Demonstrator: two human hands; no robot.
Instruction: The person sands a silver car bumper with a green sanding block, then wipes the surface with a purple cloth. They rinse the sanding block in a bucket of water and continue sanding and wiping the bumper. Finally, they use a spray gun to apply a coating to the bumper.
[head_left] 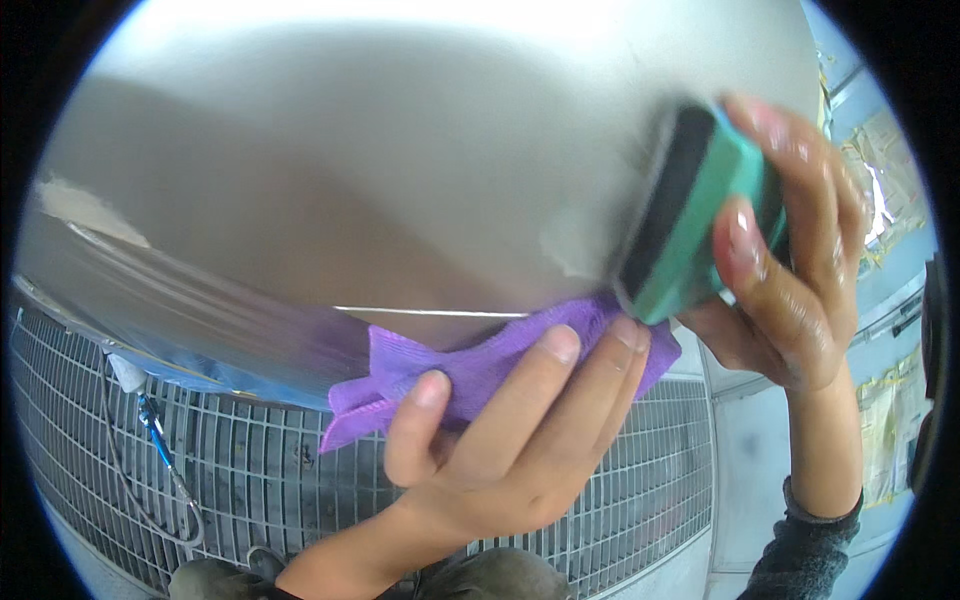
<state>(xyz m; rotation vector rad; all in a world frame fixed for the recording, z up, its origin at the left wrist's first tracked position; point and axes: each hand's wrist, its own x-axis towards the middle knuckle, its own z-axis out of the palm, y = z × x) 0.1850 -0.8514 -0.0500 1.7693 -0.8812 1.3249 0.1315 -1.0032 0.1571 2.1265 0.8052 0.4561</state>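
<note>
Clamping the bent, wet-looking fingers of the right hand [800, 230] around a green block with a thick black layer [690, 215]. Holding it tilted, turned with its black side to the left, at the right part of a broad, smooth, curved silver-grey panel [400, 180]. Blurred along the block's upper end; cannot tell for certain of any contact between block and panel.

Laying the left hand [520, 470] on a purple, ribbed fabric cloth [470, 375], just below the block and along the panel's lower edge. Spreading the left fingers over the cloth, with the widest gap beside the leftmost one. Cannot tell of any pinch from beneath, hidden by hand and cloth. Bunched into folds there, with a loose corner to the left.

Bearing a pale, irregular patch [95, 212] at the panel's left end. Looking down past the panel onto a grey metal floor grating [270, 460], with a blue-and-silver hose fitting [155, 435] at its left. Wearing a dark fabric sleeve [810, 545] on the right arm
</note>
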